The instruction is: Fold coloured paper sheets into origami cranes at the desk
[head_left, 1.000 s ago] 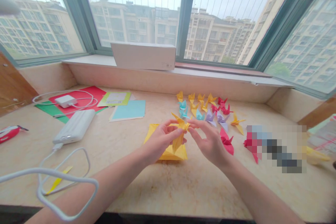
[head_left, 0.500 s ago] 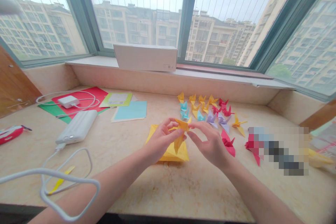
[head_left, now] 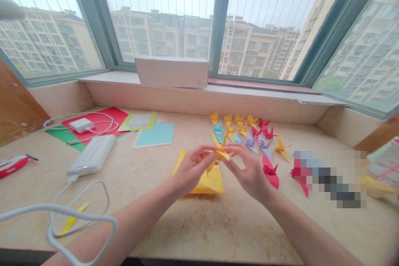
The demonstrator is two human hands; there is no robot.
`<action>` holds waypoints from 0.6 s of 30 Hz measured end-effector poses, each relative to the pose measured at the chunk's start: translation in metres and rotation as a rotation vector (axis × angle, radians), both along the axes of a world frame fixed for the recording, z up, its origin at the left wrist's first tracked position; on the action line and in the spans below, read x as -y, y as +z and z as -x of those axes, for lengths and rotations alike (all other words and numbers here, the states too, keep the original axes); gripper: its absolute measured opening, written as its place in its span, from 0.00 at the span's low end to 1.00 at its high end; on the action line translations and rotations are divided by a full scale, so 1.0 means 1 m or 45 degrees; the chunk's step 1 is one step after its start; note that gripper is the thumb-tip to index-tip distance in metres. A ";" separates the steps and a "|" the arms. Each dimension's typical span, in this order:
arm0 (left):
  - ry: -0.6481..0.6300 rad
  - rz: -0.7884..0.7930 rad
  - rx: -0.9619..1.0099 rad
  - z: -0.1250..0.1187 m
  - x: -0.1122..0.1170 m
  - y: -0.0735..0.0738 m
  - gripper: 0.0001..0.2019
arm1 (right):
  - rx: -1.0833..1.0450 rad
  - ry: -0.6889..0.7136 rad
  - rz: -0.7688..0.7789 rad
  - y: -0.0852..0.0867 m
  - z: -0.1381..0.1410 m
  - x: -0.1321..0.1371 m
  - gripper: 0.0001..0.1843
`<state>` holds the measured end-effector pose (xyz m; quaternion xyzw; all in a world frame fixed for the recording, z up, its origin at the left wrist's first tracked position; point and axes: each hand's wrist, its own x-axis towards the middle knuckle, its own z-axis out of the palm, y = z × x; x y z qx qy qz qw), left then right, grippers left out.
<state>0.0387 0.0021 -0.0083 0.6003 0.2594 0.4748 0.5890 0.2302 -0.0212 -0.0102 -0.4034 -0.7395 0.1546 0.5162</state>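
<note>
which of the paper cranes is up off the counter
The yellow crane, pinched between the left hand and right hand; the other cranes all rest on the counter.

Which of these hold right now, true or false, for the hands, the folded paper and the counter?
1. The left hand and the right hand both pinch the yellow paper figure. True.
2. A yellow sheet lies on the counter under the hands. True.
3. The white power bank lies right of the hands. False: it lies to their left.
4. The small folded figures are all blue. False: yellow, blue, purple and red.
5. The white box stands on the windowsill. True.
</note>
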 end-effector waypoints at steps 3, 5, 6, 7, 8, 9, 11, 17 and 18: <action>-0.093 0.002 -0.004 0.000 0.001 -0.003 0.16 | -0.057 -0.080 0.018 -0.001 -0.001 -0.002 0.08; -0.133 0.023 -0.003 -0.001 0.001 -0.006 0.19 | -0.069 -0.110 0.057 -0.002 -0.001 -0.002 0.09; -0.138 0.035 -0.008 -0.001 0.001 -0.007 0.20 | -0.081 -0.119 0.083 -0.003 -0.001 -0.002 0.10; -0.132 0.042 -0.011 -0.002 0.001 -0.007 0.21 | -0.097 -0.127 0.108 -0.003 -0.001 -0.002 0.10; -0.122 0.043 -0.009 -0.002 0.001 -0.008 0.21 | -0.116 -0.130 0.134 -0.004 -0.001 -0.003 0.10; -0.105 0.042 0.007 -0.003 0.001 -0.008 0.21 | -0.138 -0.128 0.158 -0.005 -0.001 -0.003 0.11; -0.076 0.046 0.062 -0.003 0.001 -0.007 0.23 | -0.189 -0.116 0.200 -0.006 0.000 -0.003 0.11; -0.070 0.132 0.097 -0.004 0.003 0.000 0.32 | -0.270 -0.061 0.121 -0.007 0.001 -0.003 0.08; -0.067 0.138 0.111 -0.005 0.003 0.001 0.33 | -0.268 -0.036 0.078 -0.006 0.001 -0.003 0.07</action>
